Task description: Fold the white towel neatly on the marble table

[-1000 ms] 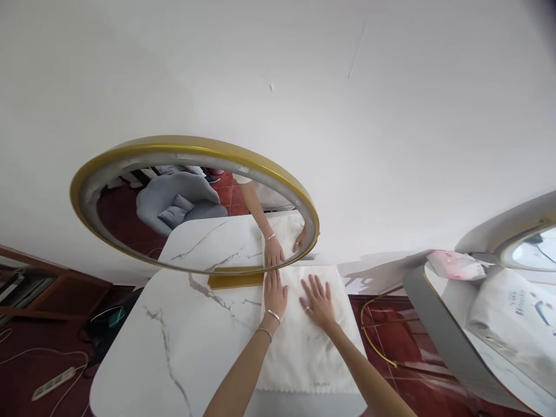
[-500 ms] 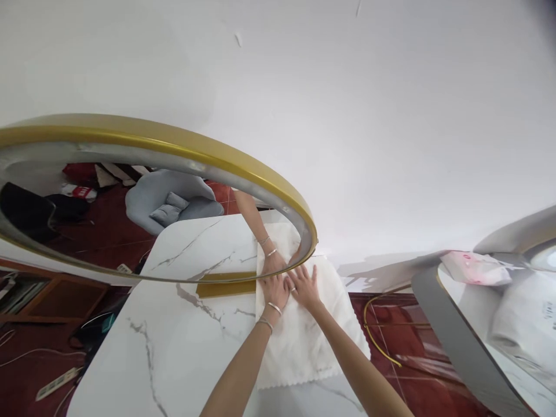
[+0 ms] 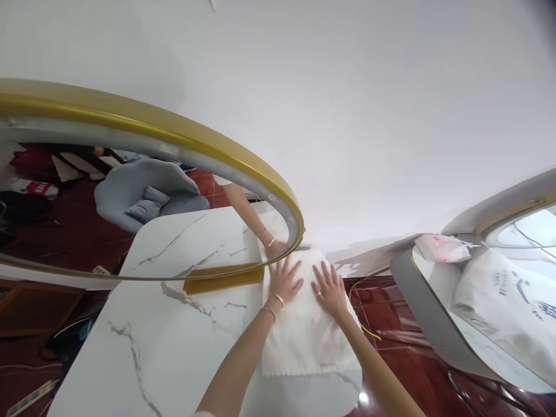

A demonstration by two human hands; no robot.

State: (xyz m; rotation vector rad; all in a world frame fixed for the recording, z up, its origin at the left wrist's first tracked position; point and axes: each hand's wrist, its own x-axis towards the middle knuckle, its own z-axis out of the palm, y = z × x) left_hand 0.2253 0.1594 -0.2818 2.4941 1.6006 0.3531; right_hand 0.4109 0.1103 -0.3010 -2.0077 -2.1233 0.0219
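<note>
A white cloth (image 3: 306, 336) with a scalloped near edge lies flat on the right end of a white marble table (image 3: 174, 341). My left hand (image 3: 284, 280) rests palm down on the cloth's far left part, fingers spread and open. My right hand (image 3: 330, 288) lies flat on the cloth's far right part, fingers spread, a ring on one finger. Two bracelets sit on my left wrist. A round gold-framed mirror (image 3: 243, 168) stands just beyond the cloth and reflects my left arm and the table.
The mirror's gold base (image 3: 221, 279) sits on the table left of the cloth. A second mirror (image 3: 434, 324) leans at the right, with a pink and white packet (image 3: 441, 248) and a white bag (image 3: 504, 307). Red floor tiles, a power strip (image 3: 26, 398) lower left.
My hands, close together at the cloth's far edge half a second ago, have spread apart sideways over the cloth. The camera has shifted left and nearer the mirror.
</note>
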